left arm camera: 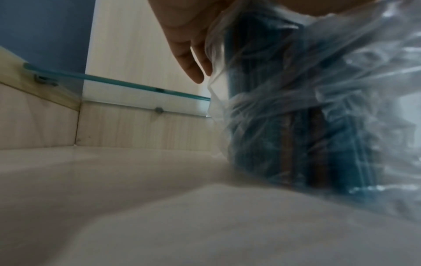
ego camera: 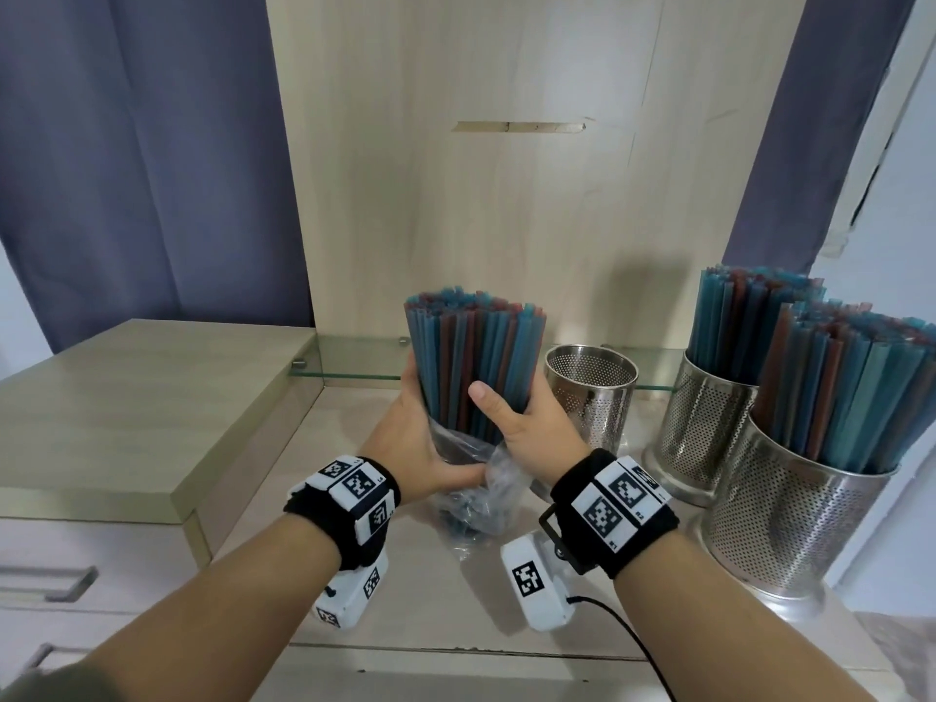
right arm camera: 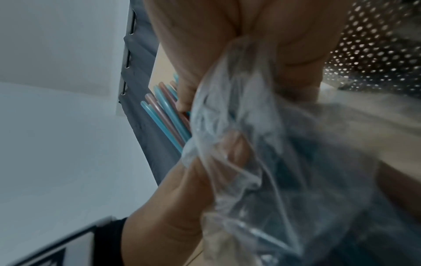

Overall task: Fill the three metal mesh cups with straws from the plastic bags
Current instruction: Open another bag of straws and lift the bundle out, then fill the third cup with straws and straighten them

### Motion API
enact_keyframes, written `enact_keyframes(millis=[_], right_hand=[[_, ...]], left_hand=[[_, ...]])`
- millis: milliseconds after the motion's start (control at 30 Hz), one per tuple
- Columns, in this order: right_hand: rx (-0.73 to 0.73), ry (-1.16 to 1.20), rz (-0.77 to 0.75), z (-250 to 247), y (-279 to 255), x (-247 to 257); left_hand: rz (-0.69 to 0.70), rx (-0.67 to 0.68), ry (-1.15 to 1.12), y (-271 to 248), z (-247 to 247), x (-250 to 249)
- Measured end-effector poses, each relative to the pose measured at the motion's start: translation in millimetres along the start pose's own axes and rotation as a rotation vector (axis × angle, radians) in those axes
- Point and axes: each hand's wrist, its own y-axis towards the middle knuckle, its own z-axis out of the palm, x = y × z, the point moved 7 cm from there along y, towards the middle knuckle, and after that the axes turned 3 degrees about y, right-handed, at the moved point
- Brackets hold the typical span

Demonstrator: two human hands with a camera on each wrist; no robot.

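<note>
Presently, a tight upright bundle of blue and reddish-brown plastic straws is clasped between both hands above the pale wooden tabletop. At the left, the left hand is wrapped around the lower part of the bundle where the crumpled clear plastic bag has been pushed down, the thumb being pressed against the film. Next to it, the right hand is closed on the bundle from the other side, its thumb laid across the front of the straws. The bag's bottom appears to be resting on the tabletop, so the straws are judged not yet freed from it. Just to the right, an empty perforated steel cup is seen standing, nothing being visible inside it. Further right, two more perforated steel cups, the far one and the near one, are already packed with straws. Two thirds of the task are thus judged done; what is left is for the bag to be stripped off and the bundle set into the empty cup.
</note>
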Motion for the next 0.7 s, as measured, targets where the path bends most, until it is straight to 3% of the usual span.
enact_keyframes(millis=[167, 300, 400, 700], right_hand=[[0.013, -0.109, 0.029, -4, -6, -5], [-0.140, -0.395, -0.099, -13, -17, 34], [-0.213, -0.460, -0.173, -18, -17, 56], [-0.145, -0.519, -0.018, -14, 13, 49]], left_hand=[[-0.004, 0.002, 0.017, 2, 8, 3], [-0.041, -0.011, 0.012, 2, 7, 10], [-0.062, -0.030, 0.041, 2, 6, 13], [-0.096, -0.063, 0.096, 1, 1, 11]])
